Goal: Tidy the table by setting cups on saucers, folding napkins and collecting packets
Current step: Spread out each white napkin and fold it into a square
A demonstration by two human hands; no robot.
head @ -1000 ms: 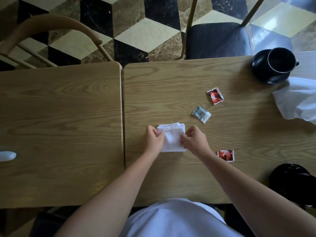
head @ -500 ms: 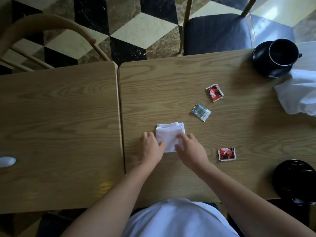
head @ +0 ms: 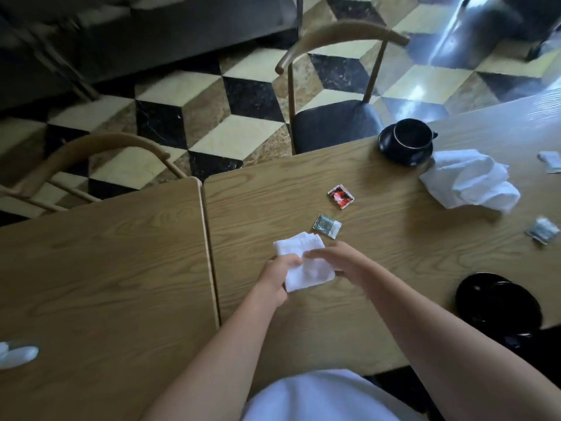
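Right then, the folded napkin (head: 303, 265) lay between my two hands, its long side running away from me toward the grey packet (head: 327, 226). My left hand (head: 279, 273) gripped its near-left edge, fingers curled under; my right hand (head: 337, 259) rested across its right side, fingers straight and together. That packet sat just beyond my right fingertips (head: 308, 254), nearer that hand, the red packet (head: 341, 196) farther out.

I'm in a café or restaurant dining room. Two wooden worktops (head: 394, 189) stand pushed edge to edge, with bentwood chairs (head: 334, 86) drawn up on the far side. The floor (head: 212, 95) is marble laid in a cube pattern. A black cup (head: 411, 135) on its saucer (head: 394, 154), a crumpled napkin (head: 467, 180) and sauce packets (head: 341, 196) lie about.
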